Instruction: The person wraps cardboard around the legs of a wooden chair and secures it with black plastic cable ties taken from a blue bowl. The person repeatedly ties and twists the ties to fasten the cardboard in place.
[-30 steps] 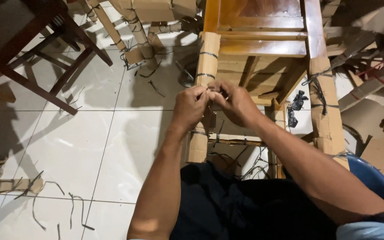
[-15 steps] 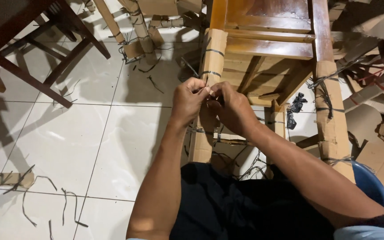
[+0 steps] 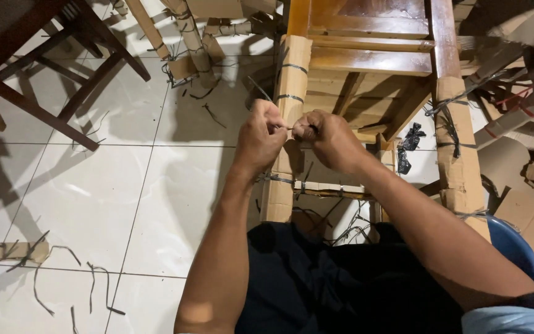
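Both hands meet in front of a cardboard-wrapped wooden chair leg. The left hand and the right hand are each closed in a pinch on a thin dark binding strap, which runs from the fingers up and away to the left. The leg stands just behind the knuckles, part of a brown wooden chair. Left of the left hand lies white tiled floor with cut strap scraps; right of the right hand stands a second wrapped leg.
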